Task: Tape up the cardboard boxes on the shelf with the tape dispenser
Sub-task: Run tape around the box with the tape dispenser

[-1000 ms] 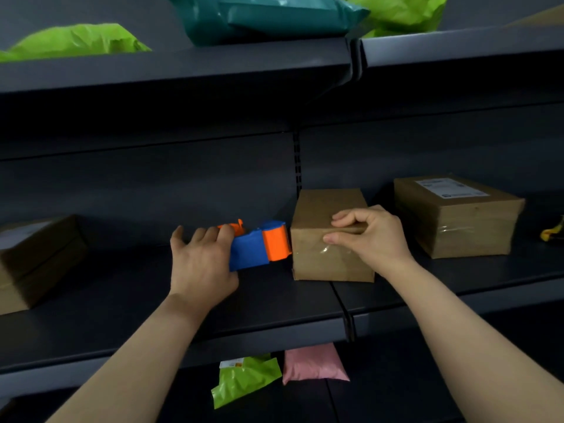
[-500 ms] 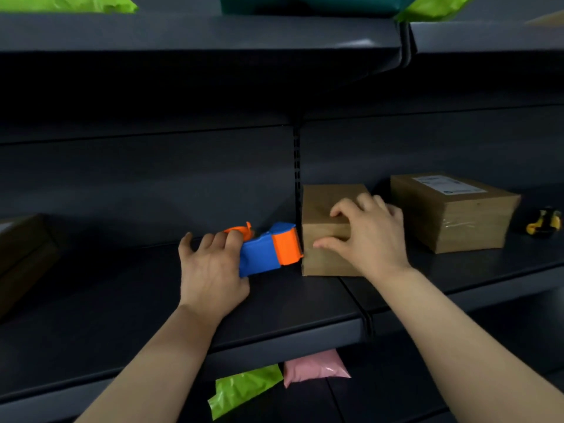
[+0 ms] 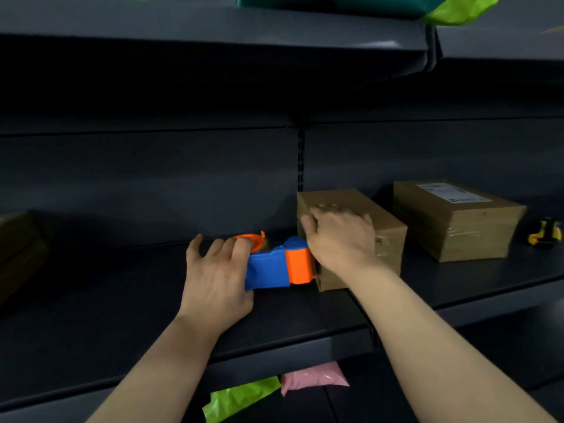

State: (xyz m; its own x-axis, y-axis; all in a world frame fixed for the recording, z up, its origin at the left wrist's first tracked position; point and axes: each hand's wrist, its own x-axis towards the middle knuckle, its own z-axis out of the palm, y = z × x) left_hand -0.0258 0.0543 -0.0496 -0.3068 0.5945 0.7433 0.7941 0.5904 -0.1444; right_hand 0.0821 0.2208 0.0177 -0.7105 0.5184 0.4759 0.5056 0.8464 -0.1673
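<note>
The person stands facing a dark metal shelf (image 3: 91, 300) with both bare arms stretched out over it. The left hand (image 3: 213, 279) grips the blue and orange tape dispenser (image 3: 274, 267) from the left, fingers (image 3: 227, 248) curled over its top and the thumb tucked under near the shelf surface. The dispenser lies low on the shelf, and its orange front end sits right up against the left side of a plain cardboard box (image 3: 387, 236) near the middle of the shelf.

The right hand (image 3: 338, 236) rests on that box, palm down over its near left corner. Its fingers are laid across the top and hold nothing, though they are blurred at the tips.

To the right, apart from the first, sits a second cardboard box (image 3: 457, 227) with a white label on top. Further right lies a small yellow and black object (image 3: 546, 235). Below the shelf, a pink bag (image 3: 311, 377) and a green bag (image 3: 241, 398) lie side by side.
</note>
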